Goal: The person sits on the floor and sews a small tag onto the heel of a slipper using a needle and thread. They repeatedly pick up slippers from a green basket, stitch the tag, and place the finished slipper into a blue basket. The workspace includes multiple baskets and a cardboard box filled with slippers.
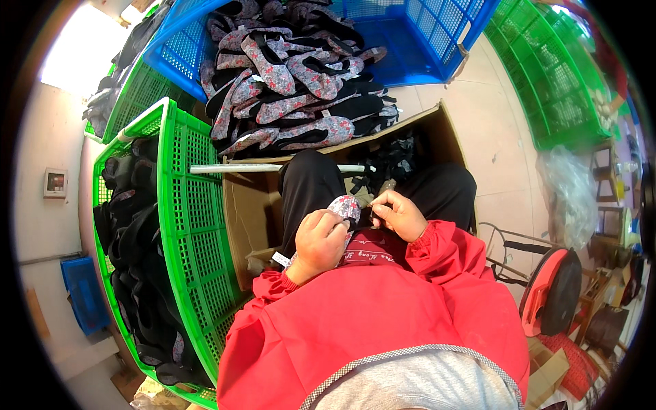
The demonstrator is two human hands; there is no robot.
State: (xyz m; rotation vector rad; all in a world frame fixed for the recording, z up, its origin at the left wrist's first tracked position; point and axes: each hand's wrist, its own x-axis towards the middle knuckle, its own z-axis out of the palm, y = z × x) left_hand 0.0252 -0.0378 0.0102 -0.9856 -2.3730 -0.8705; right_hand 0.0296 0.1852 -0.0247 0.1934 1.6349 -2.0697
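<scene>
My left hand (320,243) grips a floral fabric shoe upper (345,207) over my lap. My right hand (400,214) pinches a small metal tool (384,189) beside the toe of that upper. Both forearms wear red sleeves. In front of my knees a heap of floral and black shoe uppers (294,82) spills out of a blue crate (417,34). A brown cardboard box (249,205) sits around my legs.
A green mesh crate (184,205) on my left holds black uppers (137,239). More green crates (547,89) stand at the far right. A white rod (239,168) lies across the box. A red and black stool (553,290) stands at my right.
</scene>
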